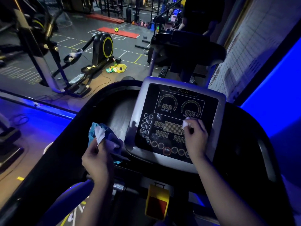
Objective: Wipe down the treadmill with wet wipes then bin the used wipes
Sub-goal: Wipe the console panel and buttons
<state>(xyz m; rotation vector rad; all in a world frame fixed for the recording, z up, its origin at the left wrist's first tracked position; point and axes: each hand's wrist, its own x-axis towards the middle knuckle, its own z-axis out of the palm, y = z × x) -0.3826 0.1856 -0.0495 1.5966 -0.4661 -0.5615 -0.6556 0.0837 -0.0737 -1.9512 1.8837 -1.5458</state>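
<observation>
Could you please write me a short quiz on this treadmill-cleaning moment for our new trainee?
1. True or false: the right hand holds a crumpled wipe against the console.
2. What does the left hand hold? A) a spray bottle B) a blue wipes packet C) nothing
3. Fill in: the red round button reads ____.
Key: 1 true; 2 B; 3 START.

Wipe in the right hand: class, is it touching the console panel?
Touching. Head view: the right hand holds the wipe against the console panel, no gap visible.
</observation>
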